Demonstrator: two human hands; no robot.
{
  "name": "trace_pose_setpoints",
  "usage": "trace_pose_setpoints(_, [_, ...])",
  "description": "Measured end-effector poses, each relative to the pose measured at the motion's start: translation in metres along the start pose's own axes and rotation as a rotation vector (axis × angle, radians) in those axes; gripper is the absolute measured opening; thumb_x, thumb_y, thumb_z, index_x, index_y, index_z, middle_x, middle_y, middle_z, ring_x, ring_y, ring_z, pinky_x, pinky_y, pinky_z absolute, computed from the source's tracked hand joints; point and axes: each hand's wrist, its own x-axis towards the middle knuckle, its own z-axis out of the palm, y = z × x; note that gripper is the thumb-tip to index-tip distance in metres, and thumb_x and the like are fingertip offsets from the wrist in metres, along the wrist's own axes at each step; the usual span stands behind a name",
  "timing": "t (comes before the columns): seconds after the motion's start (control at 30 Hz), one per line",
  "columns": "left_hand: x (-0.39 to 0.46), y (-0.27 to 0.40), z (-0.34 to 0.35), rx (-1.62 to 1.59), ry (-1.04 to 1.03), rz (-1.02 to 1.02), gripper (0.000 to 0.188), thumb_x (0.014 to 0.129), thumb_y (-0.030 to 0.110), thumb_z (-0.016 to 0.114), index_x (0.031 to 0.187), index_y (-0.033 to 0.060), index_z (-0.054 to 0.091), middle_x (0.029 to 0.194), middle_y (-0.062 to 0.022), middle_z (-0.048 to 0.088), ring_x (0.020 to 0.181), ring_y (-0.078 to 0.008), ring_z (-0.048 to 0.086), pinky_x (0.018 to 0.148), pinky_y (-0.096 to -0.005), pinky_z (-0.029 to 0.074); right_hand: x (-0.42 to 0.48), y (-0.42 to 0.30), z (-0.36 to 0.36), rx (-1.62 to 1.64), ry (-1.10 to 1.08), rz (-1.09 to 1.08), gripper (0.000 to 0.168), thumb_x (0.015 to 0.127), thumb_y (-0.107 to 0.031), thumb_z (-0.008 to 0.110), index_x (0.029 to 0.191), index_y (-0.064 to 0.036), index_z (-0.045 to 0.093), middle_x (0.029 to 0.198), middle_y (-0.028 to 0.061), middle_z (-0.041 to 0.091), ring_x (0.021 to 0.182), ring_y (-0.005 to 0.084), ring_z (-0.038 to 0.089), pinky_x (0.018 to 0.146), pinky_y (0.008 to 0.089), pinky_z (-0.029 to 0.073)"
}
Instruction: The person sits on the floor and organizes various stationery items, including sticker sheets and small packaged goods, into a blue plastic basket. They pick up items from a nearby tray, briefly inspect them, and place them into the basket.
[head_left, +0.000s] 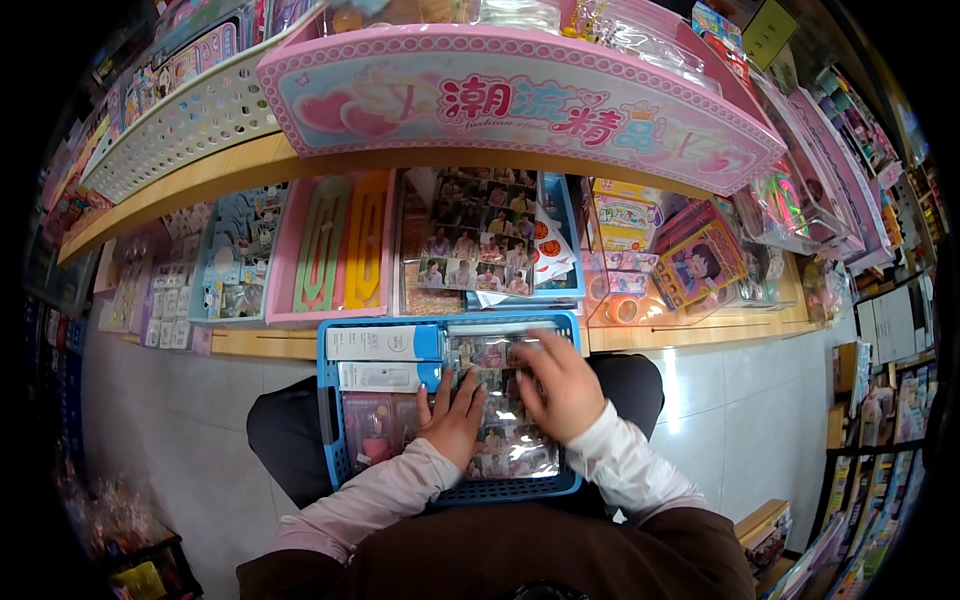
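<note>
A blue plastic basket (510, 491) rests on my lap against the shelf edge. Inside its right half lies a clear-wrapped sheet of small photo pictures (510, 450). My left hand (452, 420) lies with spread fingers on the left edge of this sheet. Over the sheet's right side is my right hand (562, 386), fingers apart and slightly blurred; whether it touches the wrap I cannot tell. Two white-and-blue boxes (382, 343) sit at the basket's upper left. Below them are clear packs with a pink item (375, 442), partly hidden by my left hand and sleeve.
Beyond the basket, a wooden shelf (247, 343) holds a pink box (274, 292) of large green and yellow paper clips, another sheet of photo pictures (480, 240) and a clear bin (600, 311). Above, an upper shelf (225, 161) carries a pink printed box (525, 97) and a white perforated basket (187, 124).
</note>
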Motion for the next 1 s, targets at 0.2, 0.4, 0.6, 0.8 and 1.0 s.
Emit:
trace_pose_setpoints(0.2, [0.005, 0.000, 0.003, -0.007, 0.017, -0.006, 0.080, 0.067, 0.033, 0.077, 0.136, 0.0121, 0.041, 0.151, -0.0068, 0.019, 0.140, -0.0330, 0.011, 0.105, -0.0621, 0.004, 0.064, 0.033, 0.023, -0.111, 0.108, -0.006, 0.050, 0.074, -0.011, 0.067, 0.120, -0.001, 0.050, 0.130, 0.0196, 0.047, 0.118, 0.0387, 0.046, 0.096, 0.0432, 0.040])
trace_pose_setpoints(0.4, [0.005, 0.000, 0.000, -0.014, -0.027, -0.004, 0.081, 0.070, 0.034, 0.076, 0.138, 0.0115, 0.038, 0.151, -0.0077, 0.016, 0.140, -0.0351, 0.009, 0.104, -0.0648, 0.003, 0.077, 0.052, 0.043, -0.199, -0.041, 0.023, 0.051, 0.076, -0.015, 0.067, 0.122, -0.001, 0.051, 0.132, 0.0199, 0.046, 0.121, 0.0383, 0.045, 0.099, 0.0420, 0.040])
trace_pose_setpoints(0.6, [0.005, 0.000, -0.001, -0.026, -0.028, -0.001, 0.082, 0.070, 0.035, 0.075, 0.139, 0.0117, 0.037, 0.151, -0.0076, 0.016, 0.139, -0.0342, 0.011, 0.104, -0.0649, 0.004, 0.076, 0.061, 0.049, -0.234, -0.038, -0.046, 0.040, 0.080, -0.008, 0.061, 0.118, -0.001, 0.053, 0.125, 0.0204, 0.052, 0.117, 0.0374, 0.048, 0.096, 0.0415, 0.043])
trace_pose_setpoints(0.8, [0.004, 0.001, -0.002, -0.011, -0.004, 0.004, 0.076, 0.074, 0.036, 0.071, 0.138, 0.0122, 0.037, 0.150, -0.0099, 0.017, 0.137, -0.0339, 0.018, 0.104, -0.0645, 0.006, 0.079, 0.061, 0.033, -0.121, 0.083, -0.095, 0.035, 0.079, 0.002, 0.056, 0.114, -0.001, 0.055, 0.106, 0.0188, 0.062, 0.096, 0.0356, 0.060, 0.081, 0.0407, 0.049])
trace_pose_setpoints(1.0, [0.005, 0.000, 0.009, 0.007, 0.122, 0.023, 0.063, 0.080, 0.033, 0.065, 0.136, 0.0126, 0.041, 0.147, -0.0134, 0.024, 0.134, -0.0342, 0.024, 0.103, -0.0650, 0.007, 0.050, 0.029, -0.010, -0.022, 0.288, -0.102, 0.032, 0.072, 0.007, 0.057, 0.103, 0.001, 0.059, 0.097, 0.0182, 0.064, 0.091, 0.0343, 0.063, 0.076, 0.0388, 0.051])
